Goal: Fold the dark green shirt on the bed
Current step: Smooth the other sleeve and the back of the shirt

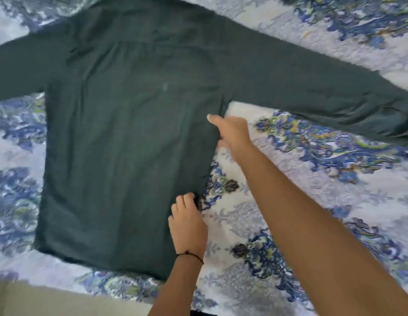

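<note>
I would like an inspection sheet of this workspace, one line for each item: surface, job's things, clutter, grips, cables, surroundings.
surface: bed quilt, white with a blue and green floral pattern.
job's things: dark green shirt spread flat, both long sleeves stretched out sideways, not yet folded.
clutter: nothing seen.
grips: left hand pinches the shirt's side edge on the picture's right; right hand holds the same edge higher up, just below the sleeve.
cables: nothing seen; only a black thread band on the left wrist.
surroundings: beige strip at the lower left; cannot tell what it is.
</note>
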